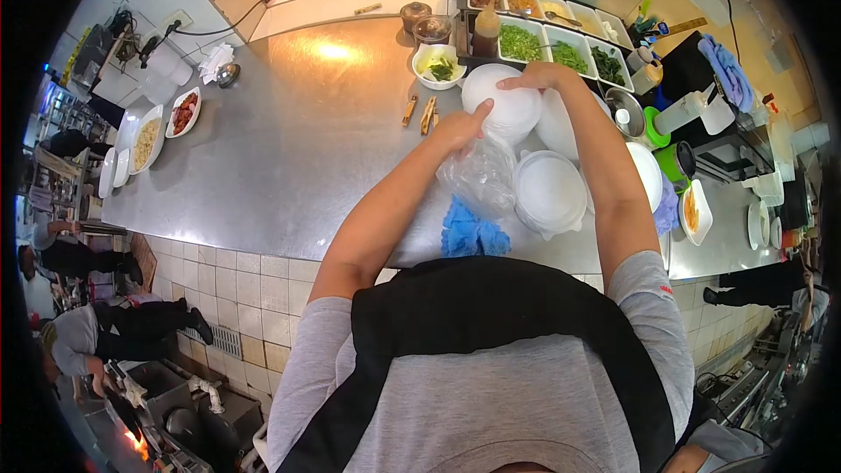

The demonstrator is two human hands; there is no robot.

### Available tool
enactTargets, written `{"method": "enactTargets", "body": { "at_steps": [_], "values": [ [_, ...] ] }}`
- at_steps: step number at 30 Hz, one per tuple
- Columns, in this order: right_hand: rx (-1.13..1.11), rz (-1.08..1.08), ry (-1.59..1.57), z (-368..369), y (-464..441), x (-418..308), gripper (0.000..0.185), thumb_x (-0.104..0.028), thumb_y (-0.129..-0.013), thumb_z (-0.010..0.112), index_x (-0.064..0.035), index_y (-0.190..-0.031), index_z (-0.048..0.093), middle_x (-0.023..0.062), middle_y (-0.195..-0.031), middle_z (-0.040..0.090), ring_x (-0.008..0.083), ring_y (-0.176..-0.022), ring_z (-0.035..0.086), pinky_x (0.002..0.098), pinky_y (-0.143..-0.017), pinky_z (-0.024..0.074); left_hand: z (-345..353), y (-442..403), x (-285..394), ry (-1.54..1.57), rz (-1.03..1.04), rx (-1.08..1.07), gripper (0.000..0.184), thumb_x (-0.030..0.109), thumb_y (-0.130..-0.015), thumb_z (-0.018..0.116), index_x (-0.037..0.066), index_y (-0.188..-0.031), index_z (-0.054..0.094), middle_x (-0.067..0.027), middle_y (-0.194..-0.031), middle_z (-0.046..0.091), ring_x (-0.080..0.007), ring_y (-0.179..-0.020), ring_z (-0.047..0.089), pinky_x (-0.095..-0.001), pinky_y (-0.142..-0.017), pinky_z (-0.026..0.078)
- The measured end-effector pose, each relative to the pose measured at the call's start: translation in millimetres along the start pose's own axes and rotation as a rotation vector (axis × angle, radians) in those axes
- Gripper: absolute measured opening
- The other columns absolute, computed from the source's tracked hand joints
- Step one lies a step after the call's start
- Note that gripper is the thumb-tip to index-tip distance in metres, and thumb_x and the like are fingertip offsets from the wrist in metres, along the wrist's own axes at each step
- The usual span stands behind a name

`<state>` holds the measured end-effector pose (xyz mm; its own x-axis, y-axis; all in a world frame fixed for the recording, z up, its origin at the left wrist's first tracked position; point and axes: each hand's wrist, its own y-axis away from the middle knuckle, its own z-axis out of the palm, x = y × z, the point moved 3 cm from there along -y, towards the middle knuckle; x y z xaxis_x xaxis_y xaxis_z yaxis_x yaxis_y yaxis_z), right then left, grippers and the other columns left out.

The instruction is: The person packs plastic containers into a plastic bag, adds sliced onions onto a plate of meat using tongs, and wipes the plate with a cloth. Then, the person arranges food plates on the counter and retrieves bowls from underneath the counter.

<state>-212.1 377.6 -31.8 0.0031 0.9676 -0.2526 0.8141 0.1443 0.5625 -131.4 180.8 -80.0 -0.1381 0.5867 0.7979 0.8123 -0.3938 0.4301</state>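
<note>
My right hand [541, 77] reaches over a white round takeaway container [502, 114] and grips its far right edge, fingers partly hidden. My left hand [464, 130] holds the near left side of the same container, its thumb against the rim. Below them a crumpled clear plastic bag [480, 177] hangs beside my left hand. Another white round container with a lid [550, 193] sits on the steel counter to the right of the bag. More white round ware [561, 124] is partly covered by my right forearm. A blue cloth [471, 229] lies near the counter edge.
Trays of chopped greens [520, 42] and toppings line the back, with a sauce bottle [486, 31] beside them. A white bowl with greens [437, 66] stands behind my left hand. Dishes of food [147, 142] sit at the left end of the steel counter [254, 158]. Other people work at both sides.
</note>
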Motion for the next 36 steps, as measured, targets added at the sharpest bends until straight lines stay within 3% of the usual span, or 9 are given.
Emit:
{"method": "enactTargets", "body": {
  "at_steps": [6, 12, 15, 21, 24, 28, 31, 34, 36],
  "values": [
    [0.029, 0.008, -0.006, -3.5, -1.1, -0.9, 0.097, -0.077, -0.056, 0.060, 0.0030, -0.110, 0.061, 0.0192, -0.105, 0.062, 0.0299, -0.090, 0.061, 0.0385, -0.073, 0.0499, 7.3, -20.5, -18.1, -0.107, 0.016, -0.030, 0.088, 0.074, -0.081, 0.025, -0.004, -0.078, 0.064, -0.0248, -0.075, 0.061, -0.0329, -0.077, 0.061, -0.0381, -0.075, 0.045],
    [-0.012, 0.018, -0.112, -5.2, 7.9, -8.1, 0.101, -0.075, -0.057, 0.062, 0.0024, -0.121, 0.052, 0.0189, -0.111, 0.059, 0.0270, -0.092, 0.061, 0.0388, -0.075, 0.0490, 4.0, -12.0, -19.7, -0.020, -0.011, -0.037, 0.085, 0.072, -0.081, 0.030, -0.005, -0.094, 0.064, -0.0203, -0.085, 0.063, -0.0306, -0.075, 0.060, -0.0368, -0.075, 0.045],
    [-0.041, -0.054, -0.167, -1.4, -13.3, 2.3, 0.084, -0.076, -0.054, 0.063, -0.0057, -0.100, 0.065, 0.0091, -0.093, 0.065, 0.0225, -0.082, 0.061, 0.0378, -0.066, 0.0481, 2.6, -0.4, -15.2, 0.066, 0.008, -0.014, 0.080, 0.073, -0.080, 0.036, -0.003, -0.081, 0.064, -0.0134, -0.070, 0.058, -0.0232, -0.060, 0.054, -0.0324, -0.060, 0.044],
    [-0.011, -0.222, -0.697, 6.4, 7.5, -1.2, 0.064, -0.047, -0.062, 0.075, -0.0090, -0.111, 0.058, 0.0069, -0.098, 0.064, 0.0172, -0.083, 0.062, 0.0351, -0.070, 0.0506, 9.2, -13.4, -32.5, 0.180, 0.010, -0.033, 0.073, 0.068, -0.081, 0.043, -0.001, -0.093, 0.064, -0.0105, -0.084, 0.059, -0.0195, -0.071, 0.053, -0.0294, -0.065, 0.043],
    [0.007, -0.285, -0.791, 13.3, 15.9, -4.2, 0.068, -0.039, -0.061, 0.076, -0.0093, -0.117, 0.053, 0.0070, -0.101, 0.063, 0.0160, -0.089, 0.061, 0.0327, -0.074, 0.0502, 11.3, -23.2, -48.9, 0.149, -0.034, -0.077, 0.073, 0.069, -0.080, 0.044, 0.000, -0.093, 0.064, -0.0097, -0.087, 0.059, -0.0175, -0.076, 0.053, -0.0277, -0.068, 0.043],
    [0.431, -0.322, -0.973, 6.2, 76.1, -7.2, 0.067, -0.023, -0.071, 0.071, -0.0003, -0.128, 0.043, 0.0142, -0.114, 0.057, 0.0216, -0.103, 0.057, 0.0316, -0.086, 0.0473, -13.9, 39.1, -43.3, 0.263, 0.163, -0.012, 0.050, 0.047, -0.082, 0.058, 0.000, -0.098, 0.062, -0.0081, -0.092, 0.058, -0.0143, -0.080, 0.053, -0.0258, -0.073, 0.043],
    [0.148, -0.588, -1.366, 13.1, 116.2, -27.5, 0.067, -0.016, -0.074, 0.069, 0.0021, -0.130, 0.038, 0.0158, -0.116, 0.055, 0.0209, -0.107, 0.055, 0.0330, -0.091, 0.0455, -36.2, 68.8, -61.6, 0.358, 0.311, 0.019, 0.033, 0.023, -0.082, 0.063, 0.000, -0.105, 0.059, -0.0065, -0.093, 0.058, -0.0129, -0.082, 0.053, -0.0253, -0.075, 0.043],
    [-0.091, -0.475, -1.663, 69.2, 110.5, -35.8, 0.065, -0.012, -0.072, 0.071, 0.0027, -0.126, 0.038, 0.0148, -0.114, 0.055, 0.0200, -0.106, 0.054, 0.0331, -0.091, 0.0453, -36.7, 87.8, -72.8, 0.454, 0.211, 0.094, 0.034, 0.006, -0.080, 0.060, -0.001, -0.114, 0.055, -0.0053, -0.096, 0.058, -0.0125, -0.080, 0.055, -0.0259, -0.073, 0.045],
    [0.154, -0.537, -1.597, 104.0, 112.1, -66.5, 0.061, -0.012, -0.071, 0.072, 0.0007, -0.122, 0.042, 0.0137, -0.110, 0.056, 0.0192, -0.104, 0.054, 0.0320, -0.092, 0.0433, -33.4, 104.6, -64.8, 0.515, 0.136, 0.125, 0.041, 0.002, -0.080, 0.056, -0.001, -0.121, 0.052, -0.0055, -0.100, 0.058, -0.0124, -0.077, 0.056, -0.0259, -0.069, 0.047]
  ]
}}
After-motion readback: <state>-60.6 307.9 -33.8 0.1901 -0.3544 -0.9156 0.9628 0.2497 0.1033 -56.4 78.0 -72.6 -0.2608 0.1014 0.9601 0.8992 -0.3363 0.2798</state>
